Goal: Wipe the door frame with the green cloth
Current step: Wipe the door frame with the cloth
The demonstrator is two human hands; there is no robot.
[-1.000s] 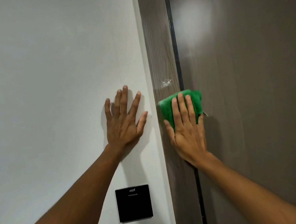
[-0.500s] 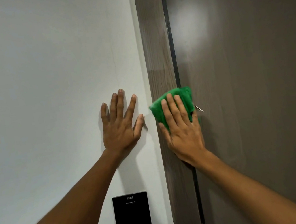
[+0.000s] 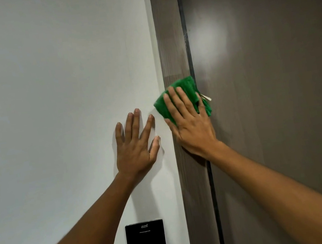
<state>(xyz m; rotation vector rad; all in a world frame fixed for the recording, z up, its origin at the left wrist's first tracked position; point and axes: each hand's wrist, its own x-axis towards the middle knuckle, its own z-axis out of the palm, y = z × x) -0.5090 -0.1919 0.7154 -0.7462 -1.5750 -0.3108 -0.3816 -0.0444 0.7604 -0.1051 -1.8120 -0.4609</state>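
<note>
A dark brown wooden door frame (image 3: 170,37) runs straight up the middle of the view. My right hand (image 3: 191,126) lies flat on it and presses a folded green cloth (image 3: 187,89) against the wood; a small white tag sticks out at the cloth's right edge. The cloth's left corner reaches over the frame's edge onto the wall. My left hand (image 3: 136,146) rests flat on the white wall (image 3: 58,95) just left of the frame, fingers spread, holding nothing.
The brown door (image 3: 275,83) fills the right side, shut against the frame with a thin dark gap between them. A black square wall panel (image 3: 146,241) sits low on the white wall, below my left hand.
My right hand has slid the green cloth upward and a little leftward along the frame. My left hand stays planted on the wall. The view has tilted up slightly.
</note>
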